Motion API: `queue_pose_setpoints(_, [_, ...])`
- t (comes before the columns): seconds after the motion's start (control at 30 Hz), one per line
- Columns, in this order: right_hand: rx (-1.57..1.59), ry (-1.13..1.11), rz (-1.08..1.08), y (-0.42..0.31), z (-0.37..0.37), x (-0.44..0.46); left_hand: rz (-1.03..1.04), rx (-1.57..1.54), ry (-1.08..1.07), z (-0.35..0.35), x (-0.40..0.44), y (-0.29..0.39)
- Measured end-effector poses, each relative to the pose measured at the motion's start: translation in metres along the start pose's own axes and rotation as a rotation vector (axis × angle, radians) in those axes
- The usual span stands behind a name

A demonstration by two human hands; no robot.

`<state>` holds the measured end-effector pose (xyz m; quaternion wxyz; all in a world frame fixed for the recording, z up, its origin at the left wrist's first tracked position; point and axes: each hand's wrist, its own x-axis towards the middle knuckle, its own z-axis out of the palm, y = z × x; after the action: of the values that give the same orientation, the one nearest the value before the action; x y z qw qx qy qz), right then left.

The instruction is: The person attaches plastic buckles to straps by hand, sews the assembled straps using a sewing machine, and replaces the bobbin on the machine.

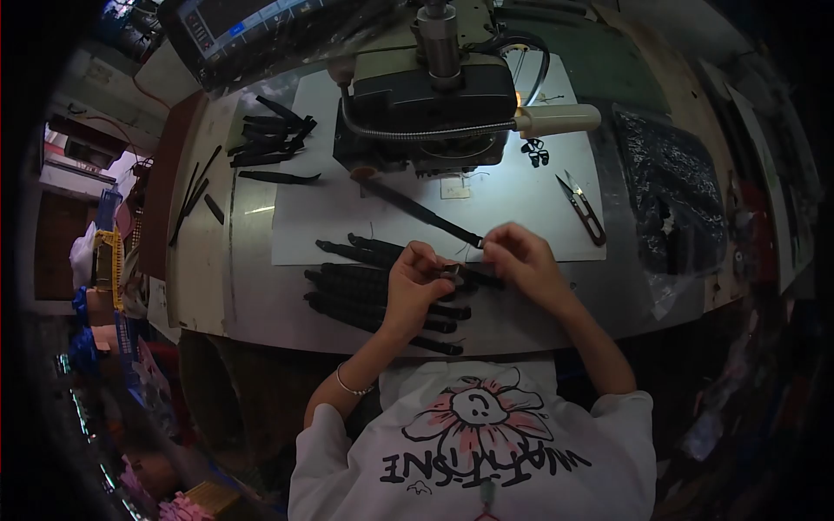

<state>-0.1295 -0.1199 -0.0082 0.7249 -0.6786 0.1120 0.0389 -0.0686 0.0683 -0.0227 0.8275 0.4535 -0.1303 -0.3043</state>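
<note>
Left hand: finger and thumb pinching 1 small dark piece, unidentifiable.
Strap row: beside and beneath left hand; laid alongside each other, perhaps for easy pick-up.
Right hand: fingertips closed on 1 black strap slanting from machine, seemingly steadying its end.
Snips: points away, likely for easy reach.
Clear bag: dark contents, unclear.

- Left forearm: bare, bent at the elbow, directed toward 1 o'clock.
- Left hand: fingers curled, thumb opposed in a pinch, tips facing roughly 3 o'clock.
- Right forearm: bare, bent, directed toward 11 o'clock.
- Right hand: between 2 and 3 o'clock of the left hand, near it, apart; fingertips pinched, facing 9 o'clock.
</note>
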Motion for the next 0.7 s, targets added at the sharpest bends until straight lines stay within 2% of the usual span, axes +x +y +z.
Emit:
queue_pose_setpoints(0.1, [0.125, -0.159, -0.042, -0.001, 0.026, -0.029, 0.099, 0.048, 0.043, 0.002, -0.007, -0.009])
queue_pose_setpoints(0.2, [0.037, -0.073, -0.192, 0.008, 0.042, -0.043, 0.233, 0.291, 0.057, 0.006, -0.016, -0.010])
queue_pose_setpoints(0.3, [0.071, -0.001, -0.205, 0.008, 0.051, -0.051, 0.318, 0.471, -0.010, 0.006, -0.020, -0.001])
queue_pose_setpoints(0.37, [0.158, 0.016, -0.181, 0.013, 0.051, -0.052, 0.639, 0.902, -0.048, -0.006, -0.008, 0.026])
queue_pose_setpoints(0.43, [0.292, 0.006, -0.129, 0.017, 0.052, -0.050, 0.974, 1.066, 0.127, -0.005, 0.015, 0.073])
queue_pose_setpoints(0.47, [0.281, 0.005, -0.146, 0.020, 0.053, -0.048, 1.043, 1.106, 0.235, -0.004, 0.027, 0.096])
queue_pose_setpoints(0.5, [0.270, 0.011, -0.155, 0.021, 0.053, -0.047, 1.146, 1.239, 0.237, 0.000, 0.041, 0.127])
queue_pose_setpoints(0.53, [0.251, 0.013, -0.152, 0.019, 0.056, -0.046, 1.067, 1.218, 0.266, 0.006, 0.055, 0.146])
queue_pose_setpoints(0.6, [0.214, 0.029, -0.143, 0.015, 0.061, -0.046, 1.157, 1.459, 0.294, 0.020, 0.083, 0.177])
queue_pose_setpoints(0.7, [0.202, 0.025, -0.151, 0.017, 0.064, -0.047, 1.229, 1.692, 0.322, 0.025, 0.113, 0.186])
